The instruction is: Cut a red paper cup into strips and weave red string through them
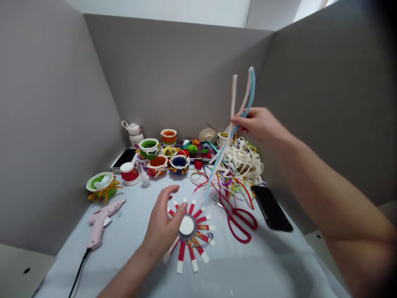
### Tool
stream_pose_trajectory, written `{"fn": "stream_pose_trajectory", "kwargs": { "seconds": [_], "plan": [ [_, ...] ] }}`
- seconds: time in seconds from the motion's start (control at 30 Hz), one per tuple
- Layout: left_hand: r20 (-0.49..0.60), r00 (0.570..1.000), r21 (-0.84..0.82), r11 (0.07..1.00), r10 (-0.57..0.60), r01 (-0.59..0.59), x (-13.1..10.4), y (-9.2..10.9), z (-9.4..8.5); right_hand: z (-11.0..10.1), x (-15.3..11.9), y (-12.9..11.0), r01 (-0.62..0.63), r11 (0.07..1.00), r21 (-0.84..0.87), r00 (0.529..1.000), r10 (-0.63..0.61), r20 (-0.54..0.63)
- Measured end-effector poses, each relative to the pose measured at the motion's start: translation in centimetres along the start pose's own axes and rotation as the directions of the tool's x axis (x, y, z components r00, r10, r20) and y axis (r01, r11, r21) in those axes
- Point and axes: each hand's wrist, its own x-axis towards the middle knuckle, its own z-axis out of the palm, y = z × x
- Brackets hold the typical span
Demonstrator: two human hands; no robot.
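Note:
My right hand [256,124] is raised over the back right of the table, its fingers pinched around a few long pipe cleaners [233,99], white and light blue, which hang down toward the table. My left hand [166,217] hovers with thumb and fingers apart at the left edge of a flattened paper cup [187,226]. That cup is cut into red, white-tipped strips spread out like rays round a white base. A grey cord lies around the base and trails to the right. Red-handled scissors [237,219] lie partly open to the right of it.
A pink glue gun [101,221] with a black cable lies left. A black phone [271,207] lies right. Behind stand several yarn-woven cup baskets [149,148], a red paper cup [129,174], a small glue bottle [144,179] and a heap of white lace trim [245,161]. Grey partitions enclose the table.

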Motion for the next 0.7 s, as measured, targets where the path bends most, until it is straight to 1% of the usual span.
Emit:
{"fn": "stream_pose_trajectory", "kwargs": {
  "seconds": [0.03,0.1,0.17,0.23,0.27,0.3,0.37,0.43,0.5,0.57,0.6,0.63,0.67,0.7],
  "plan": [
    [0.018,0.999,0.008,0.999,0.049,-0.049,1.3,0.9,0.1,1.1,-0.6,0.1,-0.02,1.0,0.024,0.999,0.019,0.038],
    [0.081,0.991,0.004,0.994,0.107,-0.108,3.6,2.4,1.2,3.3,-1.8,0.4,-0.055,0.995,0.083,0.991,0.044,0.128],
    [0.159,0.979,-0.015,0.992,0.125,-0.124,5.7,3.3,2.9,5.2,-2.7,0.5,-0.077,0.987,0.142,0.975,0.045,0.216],
    [0.181,0.974,-0.058,0.99,0.136,-0.128,7.4,3.5,4.7,6.4,-3.3,0.4,-0.109,0.978,0.179,0.961,0.057,0.272],
    [0.177,0.977,-0.092,0.991,0.115,-0.1,8.1,3.5,5.3,6.7,-3.4,0.4,-0.133,0.973,0.191,0.953,0.072,0.295],
    [0.2,0.977,-0.14,0.989,0.075,-0.047,8.8,3.4,5.8,6.8,-3.4,0.3,-0.163,0.966,0.202,0.942,0.092,0.323],
    [0.311,0.95,-0.279,0.955,-0.006,0.098,10.1,3.1,6.2,6.8,-3.3,0.3,-0.232,0.945,0.229,0.916,0.133,0.378],
    [0.437,0.899,-0.419,0.877,-0.035,0.238,11.1,3.0,5.8,6.4,-3.1,0.5,-0.294,0.921,0.257,0.892,0.168,0.42],
    [0.559,0.828,-0.5,0.784,-0.032,0.367,12.0,3.0,5.2,6.0,-2.8,0.8,-0.347,0.894,0.284,0.871,0.195,0.451],
    [0.666,0.745,-0.511,0.713,-0.025,0.481,12.6,3.2,4.6,5.7,-2.5,1.3,-0.394,0.867,0.305,0.844,0.21,0.494],
    [0.698,0.715,-0.506,0.689,-0.025,0.519,12.8,3.2,4.4,5.6,-2.5,1.5,-0.416,0.853,0.314,0.828,0.213,0.518],
    [0.715,0.698,-0.501,0.674,-0.03,0.543,13.0,3.2,4.3,5.6,-2.4,1.7,-0.435,0.84,0.324,0.815,0.215,0.538],
    [0.717,0.696,-0.496,0.673,-0.039,0.549,13.2,3.2,4.3,5.6,-2.3,1.9,-0.45,0.827,0.338,0.81,0.218,0.545],
    [0.705,0.707,-0.493,0.683,-0.05,0.54,13.2,3.1,4.4,5.6,-2.2,2.1,-0.457,0.815,0.356,0.814,0.222,0.536]
  ]
}}
